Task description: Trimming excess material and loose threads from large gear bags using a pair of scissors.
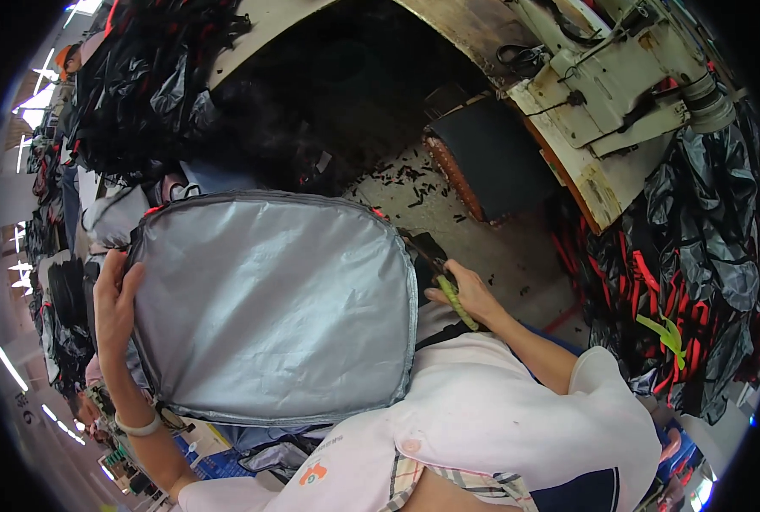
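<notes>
Head view: thumb in front, our left hand (116, 299) clasps the silver panel (273, 307); right of it, our right hand (472, 294) curls round a green-handled tool (453, 302).

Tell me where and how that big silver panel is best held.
Probably by the left side of its rim, coming from the person's left, thumb in front and fingers behind. The silver panel has a broad, smooth face with little to pinch, while its edge is narrow. The left hand grips that side; the right hand holds a green-handled tool.
</notes>
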The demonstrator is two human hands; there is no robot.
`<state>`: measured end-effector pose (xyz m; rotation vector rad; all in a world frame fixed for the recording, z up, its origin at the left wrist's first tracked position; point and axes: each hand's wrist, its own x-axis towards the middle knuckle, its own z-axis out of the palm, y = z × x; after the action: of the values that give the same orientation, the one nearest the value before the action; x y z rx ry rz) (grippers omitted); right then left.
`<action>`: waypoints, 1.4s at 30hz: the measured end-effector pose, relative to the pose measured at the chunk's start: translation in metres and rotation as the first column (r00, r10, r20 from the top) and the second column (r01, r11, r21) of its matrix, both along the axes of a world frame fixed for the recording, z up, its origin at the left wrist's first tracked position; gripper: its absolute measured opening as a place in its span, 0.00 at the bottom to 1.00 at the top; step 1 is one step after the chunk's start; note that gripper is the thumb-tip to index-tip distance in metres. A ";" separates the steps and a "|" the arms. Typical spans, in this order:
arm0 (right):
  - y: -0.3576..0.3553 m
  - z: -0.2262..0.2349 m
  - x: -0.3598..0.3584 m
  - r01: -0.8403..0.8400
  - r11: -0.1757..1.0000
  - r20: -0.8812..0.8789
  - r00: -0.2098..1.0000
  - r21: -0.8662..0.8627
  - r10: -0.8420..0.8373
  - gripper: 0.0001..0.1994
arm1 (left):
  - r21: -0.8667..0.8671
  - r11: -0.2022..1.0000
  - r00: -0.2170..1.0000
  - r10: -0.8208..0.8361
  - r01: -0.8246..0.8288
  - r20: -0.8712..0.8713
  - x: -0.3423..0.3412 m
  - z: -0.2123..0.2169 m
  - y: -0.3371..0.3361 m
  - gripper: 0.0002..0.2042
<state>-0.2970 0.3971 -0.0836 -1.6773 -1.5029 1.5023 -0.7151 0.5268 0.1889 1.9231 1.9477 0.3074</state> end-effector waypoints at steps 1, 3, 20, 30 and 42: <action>0.004 0.000 -0.003 -0.005 1.000 -0.017 1.000 0.004 0.005 0.23 | -0.009 1.000 1.000 0.003 -0.003 0.002 -0.003 -0.001 -0.004 0.07; 0.014 0.001 -0.007 -0.014 0.998 -0.039 0.999 0.054 0.016 0.23 | 0.037 0.994 0.984 0.098 -0.104 0.151 -0.012 -0.004 -0.011 0.06; 0.009 0.006 -0.018 0.047 0.991 0.008 0.999 0.126 -0.048 0.16 | 0.141 0.946 0.923 0.240 -0.292 0.300 -0.033 -0.024 -0.051 0.08; 0.021 0.009 -0.018 0.018 0.951 0.233 0.968 0.308 -0.094 0.14 | 0.149 0.928 0.880 0.259 -0.341 0.399 -0.043 -0.031 -0.054 0.08; 0.059 0.012 -0.014 -0.190 0.869 0.336 0.941 0.457 0.029 0.18 | 0.175 0.931 0.857 0.207 -0.321 0.472 -0.061 -0.038 -0.060 0.07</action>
<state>-0.3111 0.4566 -0.0718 -1.5871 -1.9768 0.8108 -0.7760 0.4671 0.1506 1.5249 1.9136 1.0242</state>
